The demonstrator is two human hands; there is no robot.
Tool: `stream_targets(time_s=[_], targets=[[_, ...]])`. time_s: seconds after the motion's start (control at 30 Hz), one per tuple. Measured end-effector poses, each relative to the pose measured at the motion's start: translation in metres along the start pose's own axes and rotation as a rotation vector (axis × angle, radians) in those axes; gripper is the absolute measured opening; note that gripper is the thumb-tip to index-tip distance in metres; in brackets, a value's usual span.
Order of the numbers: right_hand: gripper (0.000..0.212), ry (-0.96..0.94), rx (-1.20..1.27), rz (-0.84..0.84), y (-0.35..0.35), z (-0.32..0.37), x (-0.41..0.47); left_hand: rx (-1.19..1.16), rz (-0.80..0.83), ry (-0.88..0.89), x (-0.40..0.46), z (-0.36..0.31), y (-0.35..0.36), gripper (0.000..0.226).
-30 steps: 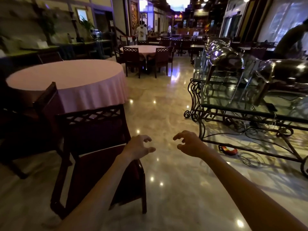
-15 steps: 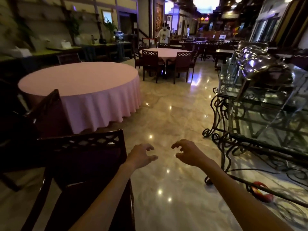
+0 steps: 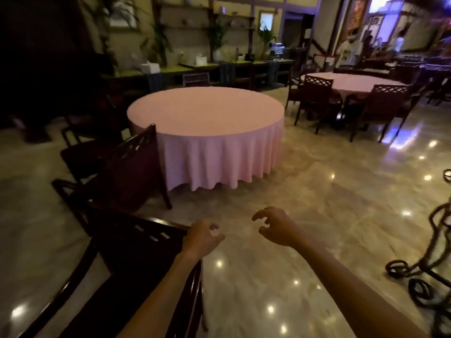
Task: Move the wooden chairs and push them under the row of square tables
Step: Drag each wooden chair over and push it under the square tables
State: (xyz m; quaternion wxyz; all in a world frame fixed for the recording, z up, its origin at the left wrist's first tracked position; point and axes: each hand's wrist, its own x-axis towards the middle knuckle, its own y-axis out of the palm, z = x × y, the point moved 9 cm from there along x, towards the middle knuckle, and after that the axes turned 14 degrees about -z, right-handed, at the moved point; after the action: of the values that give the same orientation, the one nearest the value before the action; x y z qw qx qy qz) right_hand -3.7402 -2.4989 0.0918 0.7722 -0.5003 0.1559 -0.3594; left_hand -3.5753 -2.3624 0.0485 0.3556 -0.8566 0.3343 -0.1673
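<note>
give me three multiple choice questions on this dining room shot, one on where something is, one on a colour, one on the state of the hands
1. Where is the nearest wooden chair relative to the left hand?
A. directly under and left of it
B. far off by the back wall
C. on top of the round table

2. What colour is the cloth on the nearest round table?
A. green
B. pink
C. black

3. What is the right hand doing?
A. gripping a chair back
B. carrying a plate
C. held over the floor with curled fingers, holding nothing

Answers:
1. A, the chair's top rail runs right up to the left hand at the lower left.
2. B, the draped cloth is plainly pink.
3. C, only the shiny floor lies beneath it and nothing is in its fingers.
</note>
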Motion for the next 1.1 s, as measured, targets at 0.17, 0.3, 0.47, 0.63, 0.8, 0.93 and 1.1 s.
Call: stream_targets(time_s=[0.17,0.3,0.47,0.63,0.8,0.93,1.1], targets=[[0.037,-0.187,-0.010,0.102,0.017,0.017,0.100,-0.008,-0.277,-0.310,0.034,0.028,-0.025,0.022],[0.037,-0.413,0.044,0.231,0.053,0.066,0.159,0.074,-0.456,-0.506,0.041,0.059,-0.050,0.017],[0.038,-0.674,0.094,0.341,0.102,0.144,0.222,0.080,-0.597,-0.740,0.052,0.111,-0.066,0.026],[0.039,-0.861,0.134,0.460,0.151,0.208,0.266,0.076,-0.633,-0.997,0.064,0.162,-0.061,0.050],[0.034,-1.007,0.141,0.561,0.200,0.262,0.298,-0.124,-0.601,-1.217,0.074,0.197,-0.042,0.077],[0.038,-1.181,0.142,0.650,0.229,0.312,0.296,-0.250,-0.663,-1.325,0.075,0.206,-0.039,0.078],[0.042,-1.419,0.121,0.743,0.271,0.369,0.272,-0.253,-0.735,-1.432,0.069,0.212,-0.042,0.080]])
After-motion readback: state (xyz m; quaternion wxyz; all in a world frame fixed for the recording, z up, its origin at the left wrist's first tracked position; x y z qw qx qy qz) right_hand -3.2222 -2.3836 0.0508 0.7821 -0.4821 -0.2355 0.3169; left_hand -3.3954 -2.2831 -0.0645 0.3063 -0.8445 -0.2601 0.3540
